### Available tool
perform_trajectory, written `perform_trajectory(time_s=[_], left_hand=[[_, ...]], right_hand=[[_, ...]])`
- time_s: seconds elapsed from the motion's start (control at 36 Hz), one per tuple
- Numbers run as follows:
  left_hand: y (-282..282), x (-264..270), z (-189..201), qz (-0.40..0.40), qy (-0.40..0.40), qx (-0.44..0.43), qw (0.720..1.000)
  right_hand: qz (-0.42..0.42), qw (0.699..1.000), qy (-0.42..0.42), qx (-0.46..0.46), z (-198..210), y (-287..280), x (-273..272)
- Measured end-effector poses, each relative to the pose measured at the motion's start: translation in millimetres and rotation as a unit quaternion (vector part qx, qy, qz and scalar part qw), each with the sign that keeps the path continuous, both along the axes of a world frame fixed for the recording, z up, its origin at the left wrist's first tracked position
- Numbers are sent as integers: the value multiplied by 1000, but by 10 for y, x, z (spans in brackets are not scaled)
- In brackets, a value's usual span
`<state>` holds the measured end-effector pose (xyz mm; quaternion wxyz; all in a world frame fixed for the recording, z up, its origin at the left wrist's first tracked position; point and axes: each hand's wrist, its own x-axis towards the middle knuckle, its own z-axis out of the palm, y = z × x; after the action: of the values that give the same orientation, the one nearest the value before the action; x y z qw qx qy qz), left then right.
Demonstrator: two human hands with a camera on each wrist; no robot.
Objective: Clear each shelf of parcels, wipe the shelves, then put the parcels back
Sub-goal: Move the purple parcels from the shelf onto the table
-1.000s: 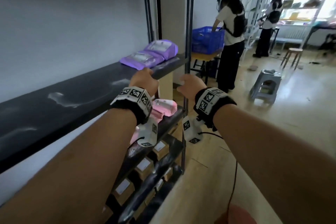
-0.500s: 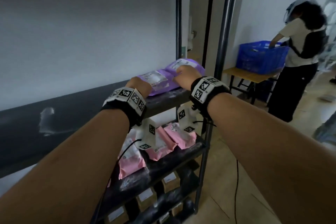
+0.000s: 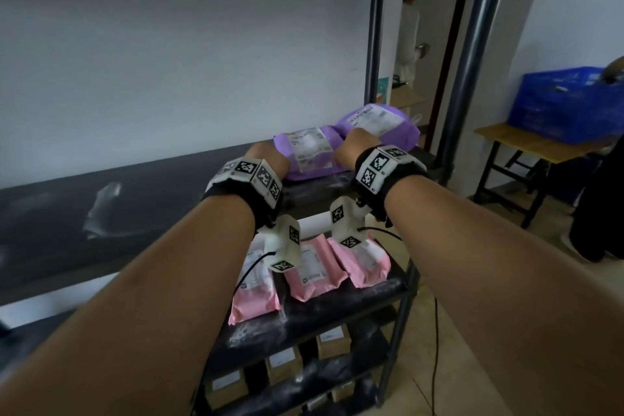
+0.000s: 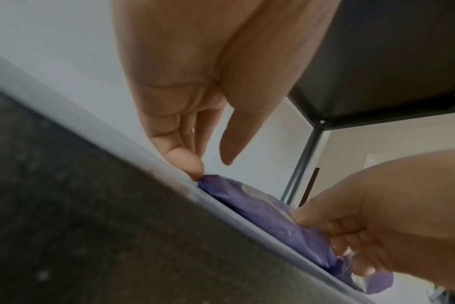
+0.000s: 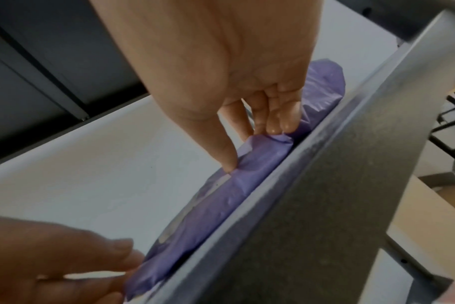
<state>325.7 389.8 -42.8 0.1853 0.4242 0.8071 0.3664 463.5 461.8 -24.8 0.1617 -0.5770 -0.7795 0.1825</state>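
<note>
Two purple parcels lie at the right end of the dark upper shelf [image 3: 135, 199]. My left hand [image 3: 270, 154] is at the left end of the near purple parcel [image 3: 309, 154]. In the left wrist view its fingertips [image 4: 192, 164] touch the parcel's corner [image 4: 260, 209] and the thumb stays off it. My right hand [image 3: 354, 145] pinches the parcel's right end. The right wrist view shows its thumb on top and its fingers [image 5: 281, 121] curled against the end of the parcel [image 5: 234, 197]. The far purple parcel [image 3: 381, 121] lies just behind.
Pink parcels [image 3: 314, 267] lie on the shelf below, and brown boxes [image 3: 283, 365] stand on the one under that. Steel uprights [image 3: 472, 44] close the rack's right end. A blue crate [image 3: 567, 105] sits on a wooden table [image 3: 540, 145] at right. A person [image 3: 408, 27] stands in the doorway behind.
Both hands left the shelf's front edge and reached to the near purple parcel, one at each end. The right hand has taken hold of it. The view has come closer.
</note>
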Motion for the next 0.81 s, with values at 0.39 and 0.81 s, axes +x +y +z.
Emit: perform_trajectory(time_s=[0.39,0.81], left_hand=[[-316,-64,65,30,-109,1,994],[-1872,-539,82,131,57,172,975]], right_hand=[[0,995,97,36,43,-210,-2],[27,968,234,89,123,-1624,-732]])
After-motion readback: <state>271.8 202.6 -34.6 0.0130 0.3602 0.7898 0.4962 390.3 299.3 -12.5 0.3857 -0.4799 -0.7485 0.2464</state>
